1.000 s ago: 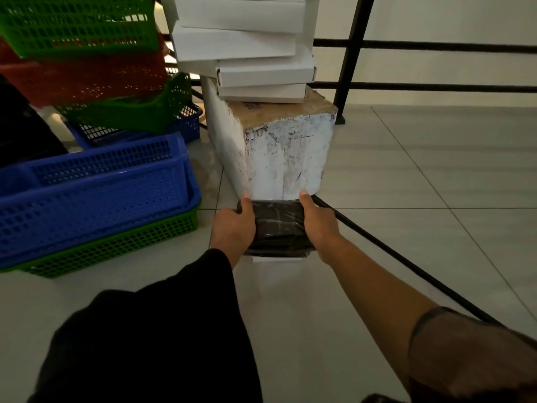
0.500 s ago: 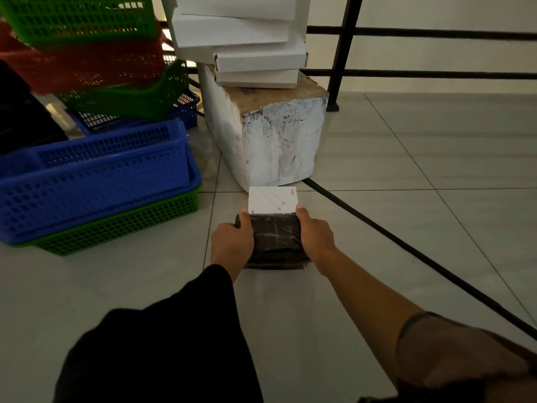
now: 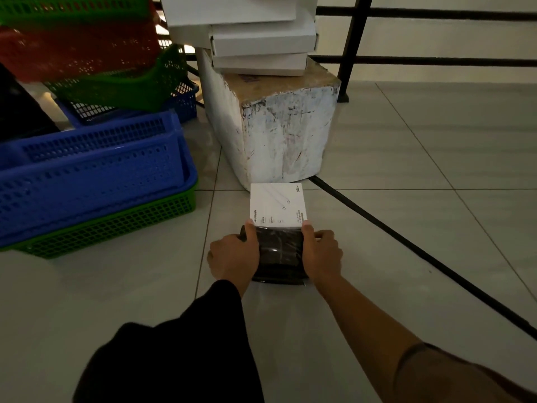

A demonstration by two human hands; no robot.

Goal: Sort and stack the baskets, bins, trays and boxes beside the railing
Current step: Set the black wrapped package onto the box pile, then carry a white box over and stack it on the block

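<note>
Sorting is judged partly complete: flat white boxes (image 3: 261, 39) are stacked on the worn white block (image 3: 279, 132), while left hand (image 3: 232, 258) and right hand (image 3: 321, 255) grip a black-wrapped package (image 3: 279, 254) with a small white box (image 3: 277, 206), in front of that block, unstacked.

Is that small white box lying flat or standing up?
Flat: the small white box lies printed face up on the floor.

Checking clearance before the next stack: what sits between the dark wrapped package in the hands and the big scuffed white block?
In the head view, a small white 60W box lies between the dark wrapped package and the scuffed white block; both hands grip the package.
</note>
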